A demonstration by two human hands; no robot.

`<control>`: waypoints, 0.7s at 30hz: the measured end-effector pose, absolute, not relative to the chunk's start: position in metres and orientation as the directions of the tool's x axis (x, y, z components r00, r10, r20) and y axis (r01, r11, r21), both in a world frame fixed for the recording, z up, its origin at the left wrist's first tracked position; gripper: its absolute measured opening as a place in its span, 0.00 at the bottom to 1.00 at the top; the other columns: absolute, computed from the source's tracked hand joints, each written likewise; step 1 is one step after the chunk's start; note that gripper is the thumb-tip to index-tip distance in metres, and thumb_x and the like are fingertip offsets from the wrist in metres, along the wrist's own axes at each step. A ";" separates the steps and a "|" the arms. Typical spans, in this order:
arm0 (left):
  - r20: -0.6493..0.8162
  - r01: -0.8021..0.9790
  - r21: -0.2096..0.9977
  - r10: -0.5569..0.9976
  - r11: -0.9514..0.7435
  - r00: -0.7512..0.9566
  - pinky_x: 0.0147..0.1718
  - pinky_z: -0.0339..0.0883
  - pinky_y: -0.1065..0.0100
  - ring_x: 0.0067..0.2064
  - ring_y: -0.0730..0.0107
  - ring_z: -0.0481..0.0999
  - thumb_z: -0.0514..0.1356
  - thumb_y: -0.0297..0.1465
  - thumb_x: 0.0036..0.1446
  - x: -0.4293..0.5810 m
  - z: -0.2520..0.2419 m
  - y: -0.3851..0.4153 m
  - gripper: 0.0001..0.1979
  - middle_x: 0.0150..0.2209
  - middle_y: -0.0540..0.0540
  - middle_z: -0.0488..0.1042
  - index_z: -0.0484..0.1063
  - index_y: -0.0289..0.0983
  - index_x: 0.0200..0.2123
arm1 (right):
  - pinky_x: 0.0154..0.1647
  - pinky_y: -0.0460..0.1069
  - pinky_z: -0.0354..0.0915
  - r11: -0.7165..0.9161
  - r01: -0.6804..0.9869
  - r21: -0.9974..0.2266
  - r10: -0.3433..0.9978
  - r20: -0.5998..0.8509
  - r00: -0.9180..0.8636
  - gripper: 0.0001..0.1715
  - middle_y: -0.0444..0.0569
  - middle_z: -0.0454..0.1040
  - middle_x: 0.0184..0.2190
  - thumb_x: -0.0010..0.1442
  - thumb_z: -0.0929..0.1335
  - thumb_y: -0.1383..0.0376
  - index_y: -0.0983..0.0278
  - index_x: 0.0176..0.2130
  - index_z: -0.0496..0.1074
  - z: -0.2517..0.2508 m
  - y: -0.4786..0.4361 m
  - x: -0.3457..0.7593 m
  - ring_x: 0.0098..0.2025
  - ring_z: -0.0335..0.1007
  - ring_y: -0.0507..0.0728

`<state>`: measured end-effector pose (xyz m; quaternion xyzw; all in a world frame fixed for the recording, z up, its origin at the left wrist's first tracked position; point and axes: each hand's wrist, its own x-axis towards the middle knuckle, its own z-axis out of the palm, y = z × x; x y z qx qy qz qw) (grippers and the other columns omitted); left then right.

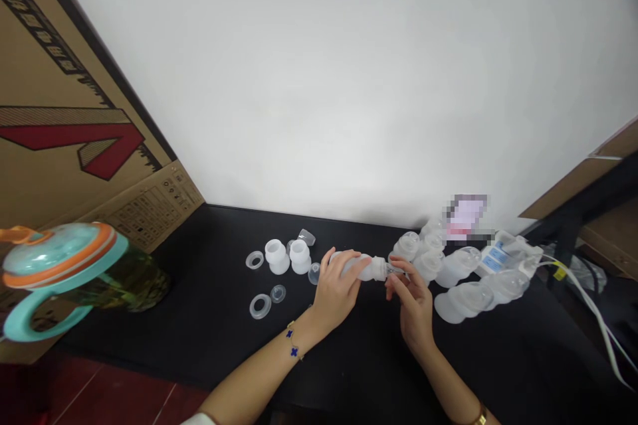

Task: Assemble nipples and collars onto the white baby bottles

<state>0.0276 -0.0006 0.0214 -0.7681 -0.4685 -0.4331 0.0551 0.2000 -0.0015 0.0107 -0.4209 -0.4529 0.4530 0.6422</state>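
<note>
My left hand (339, 287) is wrapped round a white baby bottle (369, 269), which lies on its side above the table with its neck toward the right. At that neck, the fingers of my right hand (415, 309) pinch a clear bottle nipple (393, 269); they partly hide it. Left of my hands stand two open white bottles (278, 257). Near them lie a clear ring (260, 306), a second ring (254, 260), a small clear round piece (278, 293) and a clear cap (306, 237). Another clear round piece (314, 273) lies beside my left hand.
Several bottles with clear caps (463, 299) are grouped on the right of the black table (209, 339). Behind them is a pixelated patch (466, 216). White cables (595, 319) run down the right side. A teal-lidded jug (119, 272) and a cardboard box (60, 80) stand left.
</note>
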 end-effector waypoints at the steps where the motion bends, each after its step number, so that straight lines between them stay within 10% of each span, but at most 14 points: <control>1: 0.718 0.770 0.318 0.671 -0.554 0.187 0.61 0.58 0.50 0.53 0.63 0.75 0.56 0.22 0.63 0.028 0.021 -0.001 0.20 0.51 0.46 0.76 0.70 0.45 0.55 | 0.24 0.49 0.63 0.237 -0.198 -0.951 0.963 0.203 0.176 0.12 0.50 0.69 0.54 0.58 0.73 0.61 0.57 0.44 0.76 0.011 -0.001 0.200 0.28 0.66 0.50; 21: 0.713 0.755 0.330 0.674 -0.566 0.193 0.62 0.57 0.50 0.54 0.63 0.74 0.55 0.22 0.63 0.028 0.022 -0.001 0.21 0.51 0.45 0.76 0.69 0.45 0.56 | 0.24 0.49 0.62 0.238 -0.200 -0.950 0.964 0.205 0.170 0.11 0.50 0.68 0.55 0.58 0.73 0.61 0.57 0.43 0.76 0.011 -0.002 0.200 0.28 0.66 0.50</control>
